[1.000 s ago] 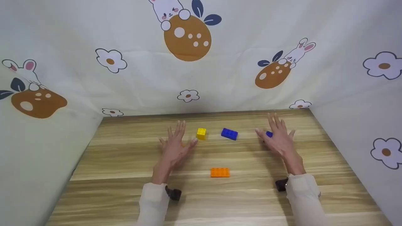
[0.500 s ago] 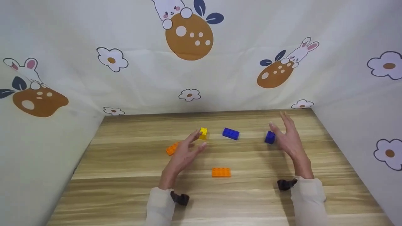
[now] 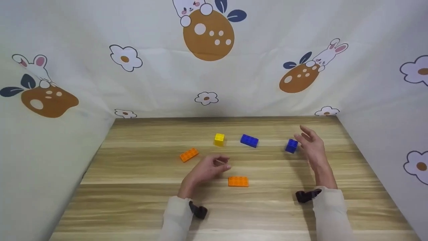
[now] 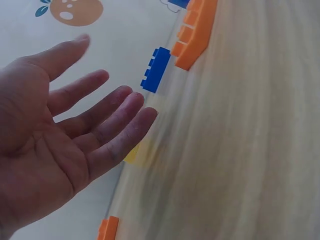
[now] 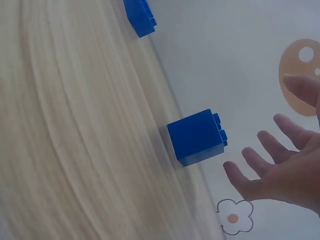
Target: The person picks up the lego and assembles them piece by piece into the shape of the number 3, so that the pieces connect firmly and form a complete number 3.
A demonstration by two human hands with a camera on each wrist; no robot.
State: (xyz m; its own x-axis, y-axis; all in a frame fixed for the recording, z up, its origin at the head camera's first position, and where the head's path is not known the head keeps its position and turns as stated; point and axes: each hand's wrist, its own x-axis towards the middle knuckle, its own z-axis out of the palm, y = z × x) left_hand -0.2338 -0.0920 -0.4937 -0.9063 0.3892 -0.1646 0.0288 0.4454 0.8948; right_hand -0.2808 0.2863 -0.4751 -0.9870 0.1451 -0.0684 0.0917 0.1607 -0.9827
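My left hand (image 3: 208,168) hovers over the middle of the table with loosely bent fingers and nothing in them. Just right of its fingertips lies a flat orange brick (image 3: 238,181); a second orange brick (image 3: 189,155) lies beyond it to the left. My right hand (image 3: 313,147) is at the right beside a small square blue brick (image 3: 291,146), its relaxed fingers apart from the brick in the right wrist view (image 5: 197,137). A longer blue brick (image 3: 249,141) and a small yellow brick (image 3: 219,139) sit toward the back. In the left wrist view the fingers partly hide the yellow brick (image 4: 132,154).
The bricks lie spread on a wood-grain table (image 3: 133,201). A pale curtain (image 3: 160,77) printed with rabbits, fruit and flowers rises behind the table and along both sides. Each wrist carries a small black camera, such as the left camera (image 3: 200,211).
My left hand has drawn back and right from beside the yellow brick, its fingers bending, uncovering the left orange brick. My right hand has shifted right, off the square blue brick, its fingers less spread.
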